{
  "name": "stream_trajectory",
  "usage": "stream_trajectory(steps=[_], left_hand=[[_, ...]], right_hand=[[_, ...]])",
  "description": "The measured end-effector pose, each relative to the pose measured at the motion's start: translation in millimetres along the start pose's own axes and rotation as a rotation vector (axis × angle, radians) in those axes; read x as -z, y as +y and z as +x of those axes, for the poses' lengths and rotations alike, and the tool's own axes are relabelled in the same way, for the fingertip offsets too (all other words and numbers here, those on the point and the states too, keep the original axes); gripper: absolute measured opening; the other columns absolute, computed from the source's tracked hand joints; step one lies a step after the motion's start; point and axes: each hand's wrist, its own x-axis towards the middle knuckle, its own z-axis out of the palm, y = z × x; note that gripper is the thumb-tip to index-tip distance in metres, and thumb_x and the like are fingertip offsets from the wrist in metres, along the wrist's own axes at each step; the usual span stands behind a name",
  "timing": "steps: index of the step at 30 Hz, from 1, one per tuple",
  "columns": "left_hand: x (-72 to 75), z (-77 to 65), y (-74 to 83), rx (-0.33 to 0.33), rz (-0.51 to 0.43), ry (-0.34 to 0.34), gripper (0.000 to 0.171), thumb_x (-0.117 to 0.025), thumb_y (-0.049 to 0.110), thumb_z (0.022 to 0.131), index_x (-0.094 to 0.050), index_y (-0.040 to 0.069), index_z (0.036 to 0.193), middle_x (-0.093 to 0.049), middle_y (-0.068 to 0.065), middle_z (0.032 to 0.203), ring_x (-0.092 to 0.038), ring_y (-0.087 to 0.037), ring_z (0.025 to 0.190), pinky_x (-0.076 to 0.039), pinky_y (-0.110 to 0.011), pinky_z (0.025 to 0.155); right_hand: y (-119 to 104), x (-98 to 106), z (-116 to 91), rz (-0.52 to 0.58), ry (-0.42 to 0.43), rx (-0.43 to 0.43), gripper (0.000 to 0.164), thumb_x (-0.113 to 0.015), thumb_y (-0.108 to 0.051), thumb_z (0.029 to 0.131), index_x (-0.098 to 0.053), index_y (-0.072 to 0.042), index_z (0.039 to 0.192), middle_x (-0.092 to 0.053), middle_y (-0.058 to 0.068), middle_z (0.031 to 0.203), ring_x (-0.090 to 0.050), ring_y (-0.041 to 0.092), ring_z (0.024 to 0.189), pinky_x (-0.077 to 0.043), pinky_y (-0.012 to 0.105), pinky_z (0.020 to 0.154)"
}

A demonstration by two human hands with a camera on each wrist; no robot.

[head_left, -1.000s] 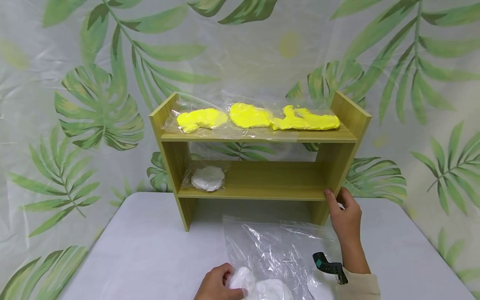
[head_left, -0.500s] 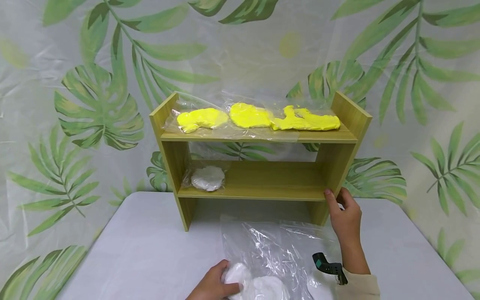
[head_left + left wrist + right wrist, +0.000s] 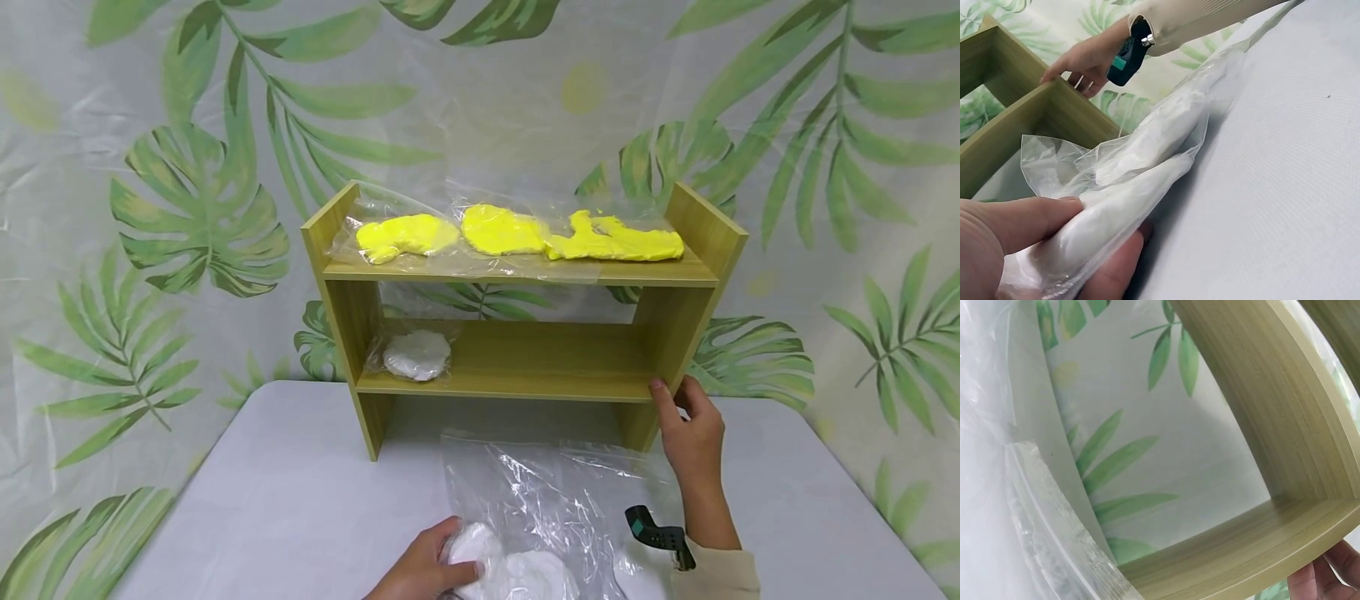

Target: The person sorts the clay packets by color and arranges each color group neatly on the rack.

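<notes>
My left hand (image 3: 427, 560) pinches the near-left corner of a clear zip bag holding a white, dough-like lump (image 3: 474, 546). The left wrist view has the thumb on top of the bagged white lump (image 3: 1097, 228) and fingers beneath it. A second bagged white lump (image 3: 536, 577) lies just right of it, partly cut off by the frame. My right hand (image 3: 693, 433) grips the right side panel of a small wooden shelf (image 3: 525, 386), thumb on the front edge near the lower board and fingers behind. In the right wrist view, only fingers (image 3: 1329, 578) show at the panel's edge.
Three bagged yellow lumps, the left one (image 3: 408, 237) included, lie along the top board. One bagged white lump (image 3: 417, 356) sits at the left of the middle board. The shelf stands on a white-covered table (image 3: 247, 500) before a leaf-print cloth (image 3: 510, 108).
My left hand has shifted slightly left with the bagged white lump, and the clear plastic moved along with it. The right hand stays at the shelf's side panel.
</notes>
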Motion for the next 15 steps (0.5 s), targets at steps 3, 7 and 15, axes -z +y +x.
stream_trajectory(steps=[3,7,15], left_hand=[[1.6,-0.1,-0.9,0.008,-0.044,-0.011,0.042,-0.066,0.009,0.09,-0.05,-0.006,0.126,-0.063,-0.008,0.097,-0.063,-0.016,0.079,-0.054,-0.025,0.067],[4.7,-0.1,-0.7,0.027,-0.085,-0.02,0.053,-0.063,0.013,0.093,-0.041,-0.009,0.135,-0.064,-0.01,0.105,-0.065,-0.017,0.082,-0.054,-0.026,0.071],[9.2,-3.6,15.9,-0.009,-0.102,-0.005,0.062,-0.061,0.014,0.094,-0.03,-0.015,0.139,-0.064,-0.016,0.113,-0.064,-0.016,0.093,-0.053,-0.026,0.077]], right_hand=[[0.3,0.0,0.0,-0.001,0.0,0.002,0.031,-0.061,-0.034,0.095,-0.065,-0.014,0.119,-0.064,-0.008,0.095,-0.056,-0.003,0.087,-0.043,0.008,0.071],[0.7,0.1,0.1,-0.006,0.001,0.0,0.031,-0.061,-0.034,0.095,-0.065,-0.014,0.119,-0.065,-0.006,0.096,-0.056,-0.003,0.087,-0.043,0.008,0.071],[0.4,0.1,-0.1,-0.008,-0.006,0.006,0.032,-0.061,-0.034,0.095,-0.065,-0.014,0.119,-0.065,-0.005,0.097,-0.056,-0.002,0.088,-0.043,0.009,0.072]])
